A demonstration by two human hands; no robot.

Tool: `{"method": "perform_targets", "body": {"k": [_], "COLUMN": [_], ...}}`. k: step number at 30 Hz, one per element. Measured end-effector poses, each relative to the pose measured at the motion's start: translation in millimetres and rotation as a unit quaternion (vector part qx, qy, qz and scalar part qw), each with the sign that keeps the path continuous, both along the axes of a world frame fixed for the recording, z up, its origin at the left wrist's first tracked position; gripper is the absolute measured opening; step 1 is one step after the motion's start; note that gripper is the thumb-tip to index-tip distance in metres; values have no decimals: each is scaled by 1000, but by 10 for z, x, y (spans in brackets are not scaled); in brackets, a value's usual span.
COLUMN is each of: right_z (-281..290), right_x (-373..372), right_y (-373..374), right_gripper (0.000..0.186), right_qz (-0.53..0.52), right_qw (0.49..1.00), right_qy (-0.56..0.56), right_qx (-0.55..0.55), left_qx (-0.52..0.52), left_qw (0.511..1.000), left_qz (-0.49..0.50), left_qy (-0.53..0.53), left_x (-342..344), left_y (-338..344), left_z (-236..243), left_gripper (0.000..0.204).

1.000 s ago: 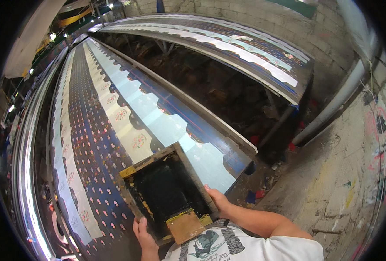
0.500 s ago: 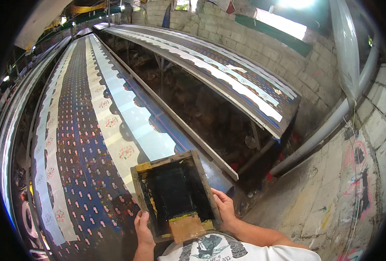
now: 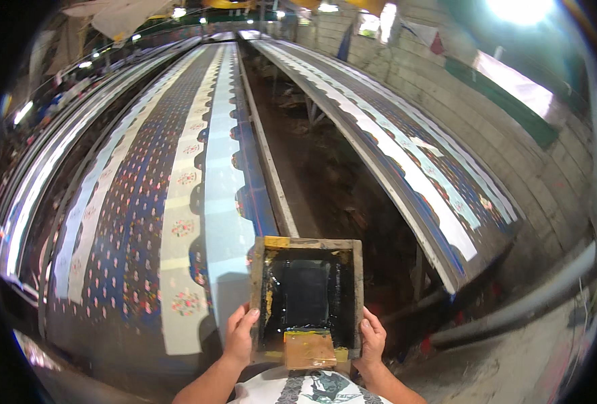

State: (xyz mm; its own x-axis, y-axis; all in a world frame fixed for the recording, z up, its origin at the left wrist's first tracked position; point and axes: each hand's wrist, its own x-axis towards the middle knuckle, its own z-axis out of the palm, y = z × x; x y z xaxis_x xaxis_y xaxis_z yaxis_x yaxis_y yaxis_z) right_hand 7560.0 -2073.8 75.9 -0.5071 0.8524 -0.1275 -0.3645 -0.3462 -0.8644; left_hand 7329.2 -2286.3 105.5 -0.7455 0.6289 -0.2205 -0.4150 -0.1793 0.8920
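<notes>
A rectangular wooden screen-printing frame (image 3: pixel 322 244) is held in front of my body, over the near right end of the long printing table. My left hand (image 3: pixel 240 337) grips its left side and my right hand (image 3: pixel 372 339) its right side, both low down, thumbs up. Wet black ink (image 3: pixel 335 289) coats the inside round a dark rectangular panel (image 3: pixel 305 291). Against the frame's near edge leans a tan squeegee (image 3: pixel 310 350) with a yellowish upper edge; neither hand touches it. Yellow tape or paint marks the corners.
Below lies the long printing table (image 3: pixel 137 337), bearing pale blue cloth strips (image 3: pixel 227 195) and cream strips (image 3: pixel 177 266) with scalloped edges and flower prints. A second table (image 3: pixel 440 259) runs along the block wall (image 3: pixel 406 87). Between them is a dark gap (image 3: pixel 325 182). A grey pipe (image 3: pixel 514 323) slants at right.
My view has swung to the right and the tables appear shifted. The frame has turned from tilted to nearly square-on, still in both hands.
</notes>
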Motion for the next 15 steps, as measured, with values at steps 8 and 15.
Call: {"method": "perform_targets", "body": {"k": [8,15], "right_z": [95,65], "right_x": [1099,649], "right_y": [1826,2404], "right_gripper": [45,45], "right_qz": [11,92], "right_qw": [999,995], "right_qy": [-48,-9], "right_qx": [-12,-33], "left_qx": [-33,-43], "left_qw": [999,995], "left_qz": [-10,87], "left_qy": [-10,8], "left_x": [1266,1253], "left_y": [1702,1962], "left_z": [104,225], "left_gripper": [49,53]}}
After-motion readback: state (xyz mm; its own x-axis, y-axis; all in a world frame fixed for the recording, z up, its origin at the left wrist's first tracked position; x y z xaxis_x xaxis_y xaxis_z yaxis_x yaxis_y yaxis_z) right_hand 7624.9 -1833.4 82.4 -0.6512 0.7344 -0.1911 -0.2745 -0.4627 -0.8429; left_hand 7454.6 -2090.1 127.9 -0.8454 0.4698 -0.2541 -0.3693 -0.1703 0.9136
